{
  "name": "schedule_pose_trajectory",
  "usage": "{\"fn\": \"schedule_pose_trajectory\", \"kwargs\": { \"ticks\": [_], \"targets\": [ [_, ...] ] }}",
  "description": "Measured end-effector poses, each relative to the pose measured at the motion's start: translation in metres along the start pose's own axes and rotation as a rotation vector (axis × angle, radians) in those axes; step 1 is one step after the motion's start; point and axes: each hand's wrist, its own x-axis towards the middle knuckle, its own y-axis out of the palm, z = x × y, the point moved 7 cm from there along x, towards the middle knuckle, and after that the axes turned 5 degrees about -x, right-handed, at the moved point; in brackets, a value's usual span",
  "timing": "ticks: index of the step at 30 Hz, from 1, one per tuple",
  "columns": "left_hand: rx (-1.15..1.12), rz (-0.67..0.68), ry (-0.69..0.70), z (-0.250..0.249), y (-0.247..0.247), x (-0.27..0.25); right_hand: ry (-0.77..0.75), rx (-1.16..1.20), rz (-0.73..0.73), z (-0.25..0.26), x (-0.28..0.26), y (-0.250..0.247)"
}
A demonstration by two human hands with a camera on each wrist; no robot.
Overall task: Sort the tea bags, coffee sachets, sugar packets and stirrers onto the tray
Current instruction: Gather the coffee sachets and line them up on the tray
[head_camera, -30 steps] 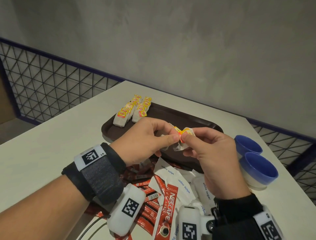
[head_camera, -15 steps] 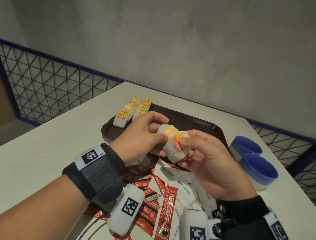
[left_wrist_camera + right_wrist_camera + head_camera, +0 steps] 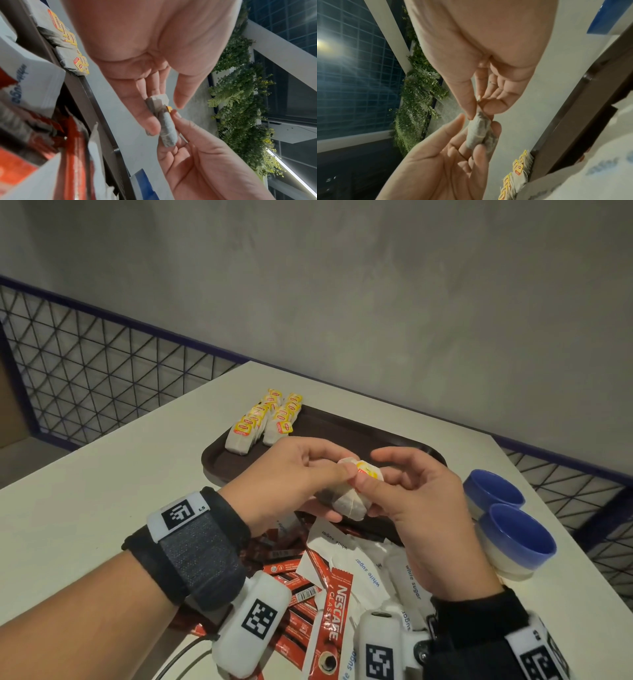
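Observation:
Both hands hold a small bundle of tea bags [image 3: 352,501] with a yellow tag just above the near edge of the brown tray [image 3: 342,429]. My left hand [image 3: 339,474] pinches the bundle from the left, thumb on top. From the right, my right hand [image 3: 371,481] pinches it with thumb on the tag. The left wrist view shows the tea bags [image 3: 164,121] between my left hand [image 3: 164,116] and the right fingers. Seen from the right wrist, my right hand [image 3: 479,111] pinches the tea bags [image 3: 479,131] at the top. Two rows of tea bags [image 3: 263,419] stand at the tray's far left.
Red coffee sachets [image 3: 337,611] and white sugar packets [image 3: 370,570] lie heaped on the white table [image 3: 102,474] under my wrists. Two blue-lined cups [image 3: 513,535] stand at the right, by the table's edge. A mesh fence runs behind the table.
The hands pinched the yellow tags up high; now the tea bags lie pressed together, turned flat, and are held slightly lower and nearer me.

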Motion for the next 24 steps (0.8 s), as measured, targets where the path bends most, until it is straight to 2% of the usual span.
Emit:
{"fn": "schedule_pose_trajectory", "kwargs": {
  "ticks": [6, 12, 16, 24],
  "targets": [
    [-0.055, 0.029, 0.023, -0.002, 0.002, -0.003, 0.001, 0.026, -0.057, -0.004, 0.003, -0.006],
    [-0.121, -0.005, 0.019, -0.002, 0.001, -0.002, 0.115, 0.132, 0.038, -0.013, 0.003, -0.001],
    [-0.14, -0.035, -0.022, 0.0, 0.0, -0.001, 0.072, 0.123, 0.022, -0.007, 0.003, -0.002],
    [-0.073, -0.071, -0.017, 0.002, -0.005, 0.001, 0.009, 0.059, 0.029, -0.002, 0.0, 0.002]
  ]
}}
